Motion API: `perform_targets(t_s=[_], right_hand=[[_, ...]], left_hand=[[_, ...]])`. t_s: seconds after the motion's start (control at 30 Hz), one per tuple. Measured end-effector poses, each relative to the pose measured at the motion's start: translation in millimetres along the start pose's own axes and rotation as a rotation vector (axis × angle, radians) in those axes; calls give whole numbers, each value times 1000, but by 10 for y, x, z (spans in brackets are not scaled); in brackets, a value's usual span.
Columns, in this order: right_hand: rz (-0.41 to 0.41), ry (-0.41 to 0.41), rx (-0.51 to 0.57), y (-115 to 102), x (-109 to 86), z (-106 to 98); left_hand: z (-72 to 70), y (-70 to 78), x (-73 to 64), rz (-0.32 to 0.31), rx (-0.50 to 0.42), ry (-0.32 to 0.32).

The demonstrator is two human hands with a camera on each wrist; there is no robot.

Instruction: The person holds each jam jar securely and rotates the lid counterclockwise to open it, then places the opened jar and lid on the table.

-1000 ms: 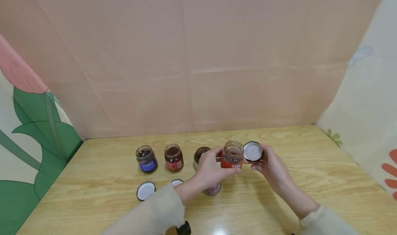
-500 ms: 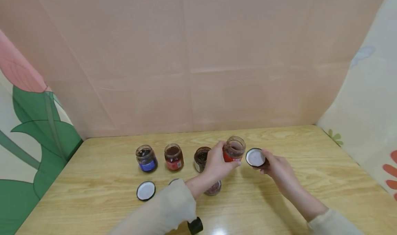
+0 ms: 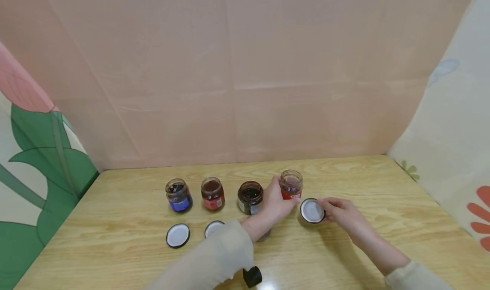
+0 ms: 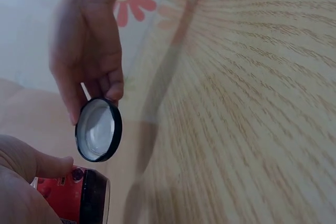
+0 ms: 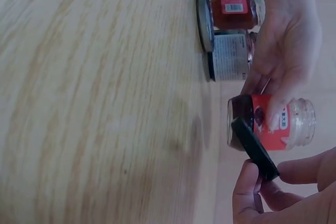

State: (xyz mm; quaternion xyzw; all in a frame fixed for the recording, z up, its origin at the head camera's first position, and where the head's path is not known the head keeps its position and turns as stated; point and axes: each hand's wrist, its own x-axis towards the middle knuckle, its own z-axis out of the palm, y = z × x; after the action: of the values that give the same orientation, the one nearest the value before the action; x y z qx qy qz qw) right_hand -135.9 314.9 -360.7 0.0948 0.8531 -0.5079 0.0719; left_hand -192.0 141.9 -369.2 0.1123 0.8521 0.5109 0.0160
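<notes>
My left hand (image 3: 274,204) grips a glass jar (image 3: 292,185) with a red label; its mouth is uncovered. In the right wrist view the jar (image 5: 275,142) has dark contents at its bottom and clear glass toward the mouth. Just right of the jar and nearer to me, my right hand (image 3: 346,218) pinches a lid (image 3: 311,211) by its edge. The lid's pale inside and dark rim face my head view, and in the left wrist view the lid (image 4: 98,129) stands apart from the jar, tilted, with the thumb and fingers at its far rim.
Left of my hands stand three uncovered jars in a row: a blue-labelled jar (image 3: 179,196), a red-labelled jar (image 3: 212,194) and a pale-labelled jar (image 3: 250,198). In front lie upturned lids, a left lid (image 3: 178,235) and another lid (image 3: 213,228) partly behind my left sleeve (image 3: 214,256).
My right hand has drawn the lid away from the jar's mouth and lowered it toward me. My left hand has carried the jar slightly away and to the right.
</notes>
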Motion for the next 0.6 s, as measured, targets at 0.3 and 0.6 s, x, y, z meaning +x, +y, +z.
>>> perform_targets(t_s=[0.3,0.6], right_hand=[[-18,-61,-8,39,3,41],[-31,-108,11,78,10,117]], left_hand=[[106,-45,27,11,5,57],[159,-101,69,20,14,77]])
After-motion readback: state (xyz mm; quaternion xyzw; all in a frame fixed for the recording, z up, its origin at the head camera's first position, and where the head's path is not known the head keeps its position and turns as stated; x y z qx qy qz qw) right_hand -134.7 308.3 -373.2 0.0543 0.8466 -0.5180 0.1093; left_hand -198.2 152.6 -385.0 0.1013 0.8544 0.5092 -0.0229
